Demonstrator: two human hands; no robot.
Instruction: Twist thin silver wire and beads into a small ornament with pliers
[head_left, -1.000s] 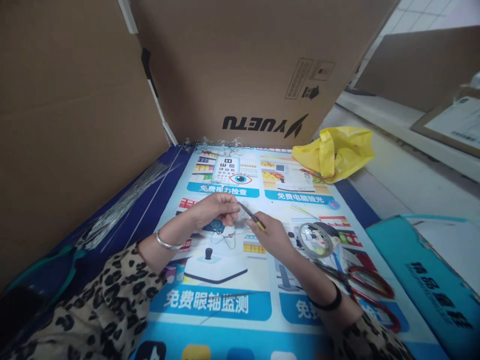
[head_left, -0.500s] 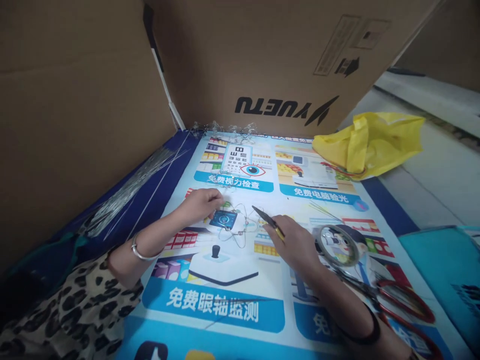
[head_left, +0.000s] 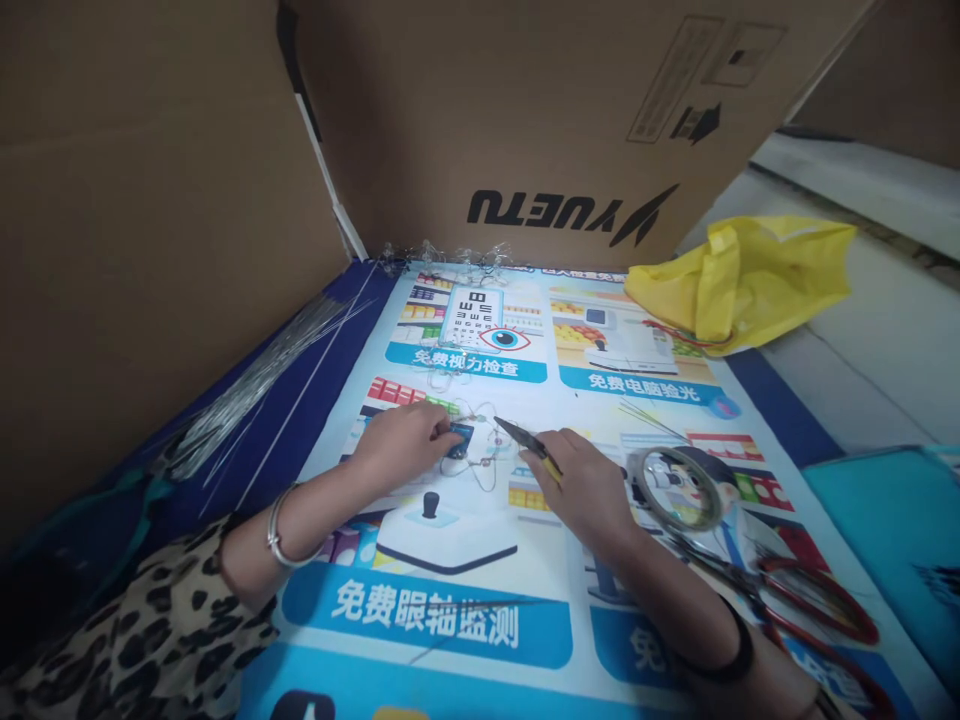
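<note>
My left hand (head_left: 409, 440) pinches the left side of a thin wire ornament (head_left: 486, 462), bent into flower-like loops with small beads. In my right hand (head_left: 585, 485) is a pair of pliers (head_left: 525, 438) with dark pointed jaws and yellow-and-black handles. The jaw tips point left, close to the upper loops of the wire; whether they touch it I cannot tell. My fingers hide most of the plier handles. Another looped wire piece (head_left: 448, 372) lies a little farther back on the printed poster (head_left: 450, 545).
Large cardboard panels (head_left: 420, 120) stand at the back and left. Straight wires (head_left: 255, 385) lie at left. More wire pieces (head_left: 480, 260) sit by the cardboard. To the right are a tape roll (head_left: 637, 490), red-handled scissors (head_left: 814, 600) and a yellow bag (head_left: 750, 290).
My left hand has moved slightly right and down, turning over the wire's left side. The plier tips have shifted a little left, nearer the loops.
</note>
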